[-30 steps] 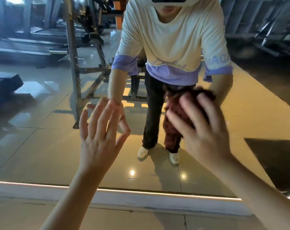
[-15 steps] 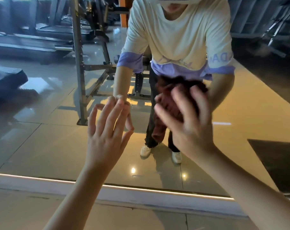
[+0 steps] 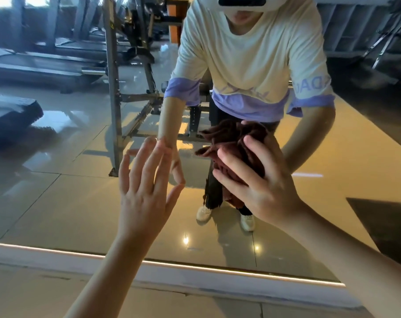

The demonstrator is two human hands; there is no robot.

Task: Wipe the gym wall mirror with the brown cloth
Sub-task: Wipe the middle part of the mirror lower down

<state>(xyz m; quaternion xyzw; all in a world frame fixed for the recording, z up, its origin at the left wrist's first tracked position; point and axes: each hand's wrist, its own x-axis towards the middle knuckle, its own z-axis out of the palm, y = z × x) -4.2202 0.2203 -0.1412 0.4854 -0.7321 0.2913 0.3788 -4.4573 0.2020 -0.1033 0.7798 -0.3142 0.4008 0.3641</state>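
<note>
The wall mirror [image 3: 57, 203] fills most of the view and reflects me and the gym behind. My right hand [image 3: 257, 182] presses the bunched brown cloth [image 3: 231, 143] flat against the glass with spread, straight fingers. The cloth bulges out above and left of the fingers. My left hand [image 3: 146, 187] is flat against the mirror to the left of the cloth, fingers straight and together, fingertips touching their own reflection.
A lit strip and a pale ledge [image 3: 57, 260] run along the mirror's lower edge, with tiled floor below. The reflection shows a steel rack [image 3: 113, 88], treadmills at left and a dark floor mat [image 3: 388, 226] at right.
My right hand has slid the cloth up and slightly left across the glass. My left hand has stayed planted on the mirror while my head shifted closer.
</note>
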